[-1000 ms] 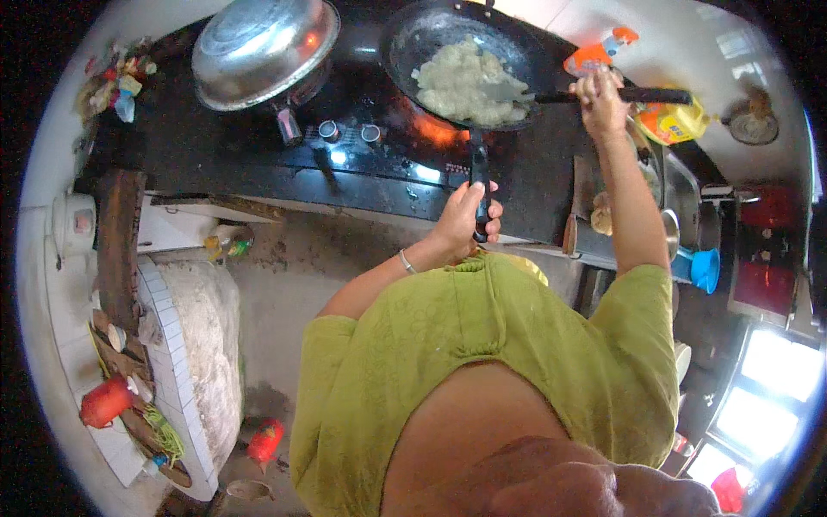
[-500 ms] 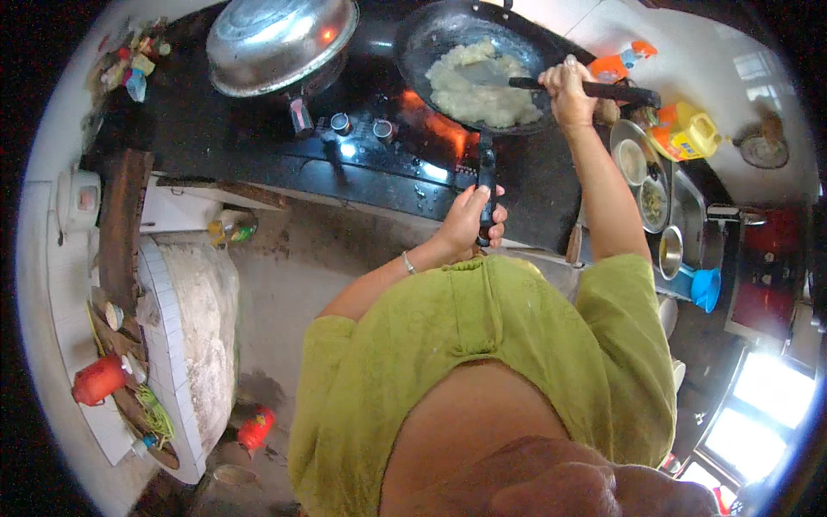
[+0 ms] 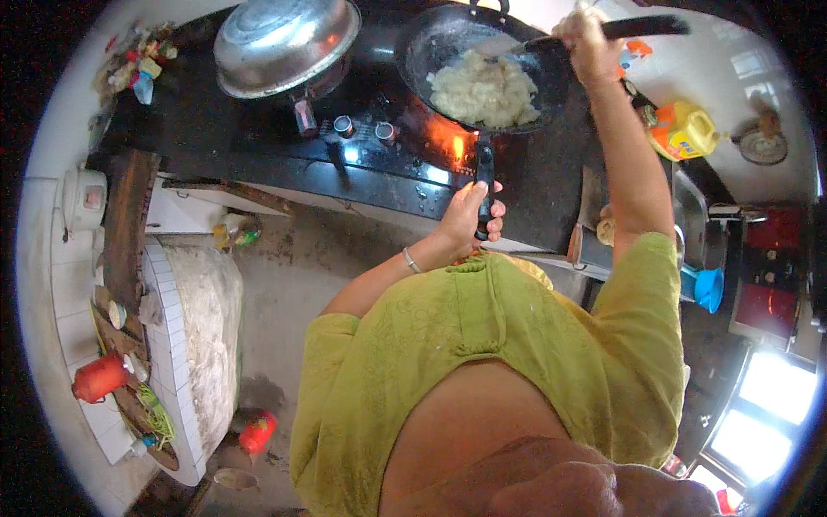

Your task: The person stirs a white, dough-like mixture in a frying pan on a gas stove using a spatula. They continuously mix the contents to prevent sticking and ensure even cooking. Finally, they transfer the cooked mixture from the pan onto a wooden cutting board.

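Note:
A dark wok (image 3: 422, 52) stands over an orange flame (image 3: 458, 148) on the black stove. My left hand (image 3: 469, 214) is wrapped round its black handle (image 3: 485, 164). Pale, lumpy food (image 3: 484, 93) lies heaped in the wok's near half. My right hand (image 3: 588, 43) grips a spatula (image 3: 642, 28) by its black handle, above the right rim. The spatula's flat blade (image 3: 497, 46) is at the far edge of the food; whether it touches the wok I cannot tell.
Left of the wok, a large silver metal lid or basin (image 3: 284, 43) covers the other burner, with two stove knobs (image 3: 344, 127) nearby. At right are a yellow oil jug (image 3: 687, 132), a sink (image 3: 689, 202) and a blue dipper (image 3: 708, 289). A red thermos (image 3: 99, 377) is at far left.
My right hand has risen away from me, and the spatula blade has moved to the food's far edge. The food is bunched more tightly. My left hand keeps its hold on the handle.

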A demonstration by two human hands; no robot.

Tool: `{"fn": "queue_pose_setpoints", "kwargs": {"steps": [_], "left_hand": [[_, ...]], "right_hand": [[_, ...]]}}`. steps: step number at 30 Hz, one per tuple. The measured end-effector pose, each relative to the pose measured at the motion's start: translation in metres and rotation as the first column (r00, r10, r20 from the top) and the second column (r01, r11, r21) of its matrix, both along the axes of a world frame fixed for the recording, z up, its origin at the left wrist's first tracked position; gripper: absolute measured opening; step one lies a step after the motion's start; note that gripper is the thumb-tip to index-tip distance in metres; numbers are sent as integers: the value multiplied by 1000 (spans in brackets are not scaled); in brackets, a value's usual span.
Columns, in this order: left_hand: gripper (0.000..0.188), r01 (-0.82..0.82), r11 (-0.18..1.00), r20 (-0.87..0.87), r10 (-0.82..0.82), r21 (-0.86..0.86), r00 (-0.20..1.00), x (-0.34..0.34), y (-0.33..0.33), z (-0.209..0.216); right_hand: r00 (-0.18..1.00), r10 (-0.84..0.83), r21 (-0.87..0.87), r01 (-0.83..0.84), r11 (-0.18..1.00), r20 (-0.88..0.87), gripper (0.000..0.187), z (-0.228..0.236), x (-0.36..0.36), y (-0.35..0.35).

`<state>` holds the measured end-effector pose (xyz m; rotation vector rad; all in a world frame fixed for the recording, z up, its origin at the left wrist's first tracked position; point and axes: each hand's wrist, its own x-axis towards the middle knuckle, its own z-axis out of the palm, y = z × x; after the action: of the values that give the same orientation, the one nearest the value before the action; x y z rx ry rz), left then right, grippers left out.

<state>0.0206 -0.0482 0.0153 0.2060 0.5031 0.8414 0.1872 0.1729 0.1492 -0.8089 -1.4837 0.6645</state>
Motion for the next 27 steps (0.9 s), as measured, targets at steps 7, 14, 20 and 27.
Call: {"fn": "queue_pose_setpoints", "kwargs": {"steps": [7,14,20,27], "left_hand": [[22,3,1000,12,-3,25,1000,0,1,2],[21,-15,1000,17,15,1,1000,0,1,2],[21,-25,1000,68,25,-1,997,4,1,-7],[21,-28,1000,30,28,-6,999,7,-4,-2]], "right_hand": [[939,-17,13,14,1000,344,35,-95,7,-51],[737,80,-102,-15,995,671,34,-14,8,-36],[805,-196,72,189,979,560,25,23,-15,-14],[996,69,-144,-76,987,-49,34,-97,15,-5]]}}
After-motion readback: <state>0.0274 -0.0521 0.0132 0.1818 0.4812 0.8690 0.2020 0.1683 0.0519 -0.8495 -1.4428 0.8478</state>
